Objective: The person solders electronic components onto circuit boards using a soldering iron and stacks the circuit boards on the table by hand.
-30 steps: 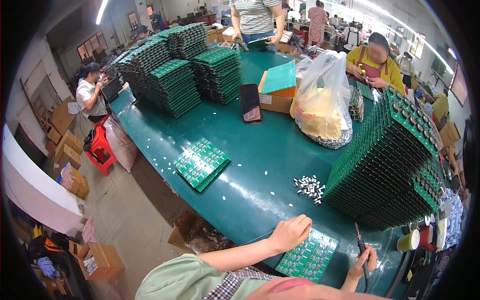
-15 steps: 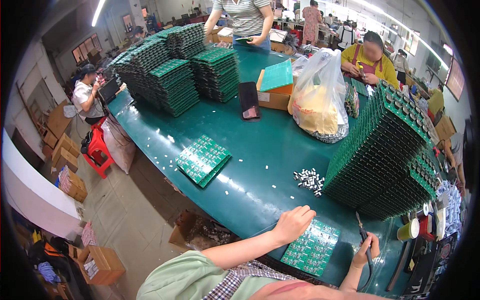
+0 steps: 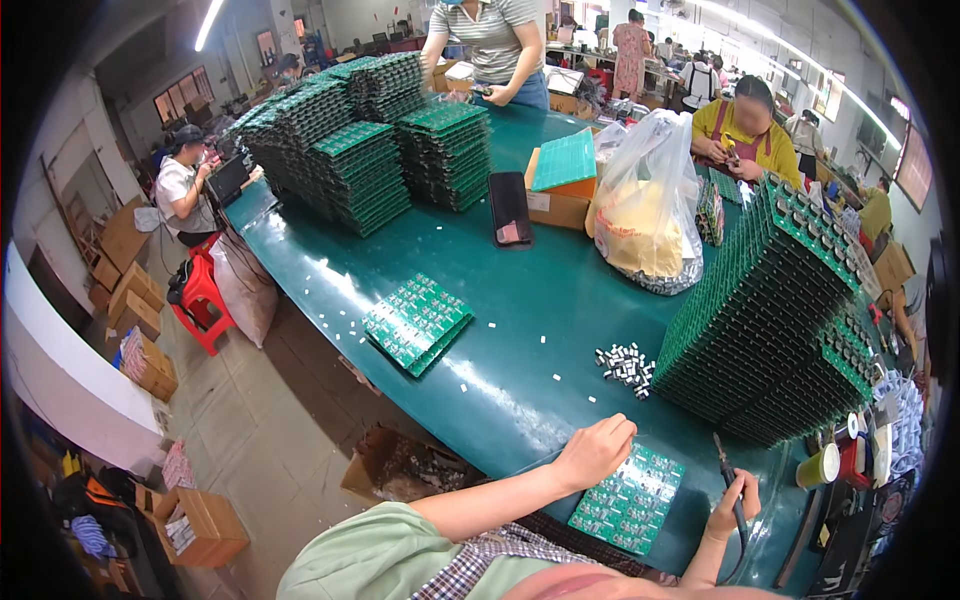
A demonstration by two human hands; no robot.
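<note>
My left hand (image 3: 594, 451) rests with curled fingers on the near left corner of a green circuit board panel (image 3: 630, 500) lying at the table's front edge. My right hand (image 3: 732, 502) grips a thin dark pen-like tool (image 3: 726, 474), tip pointing up, just right of that panel. A small heap of white and grey parts (image 3: 626, 364) lies beyond my left hand. A tall leaning stack of green boards (image 3: 780, 310) stands to the right of it.
Another green panel (image 3: 416, 321) lies left on the teal table (image 3: 520, 300). Board stacks (image 3: 350, 150), a black phone (image 3: 510, 208), an orange box (image 3: 560, 190) and a plastic bag (image 3: 645, 205) stand farther back. Other people work around the table. Cups (image 3: 820, 465) sit right.
My view has shifted slightly. Both hands stay by the near panel, the right one still holding the tool. The person at the far end has moved a little.
</note>
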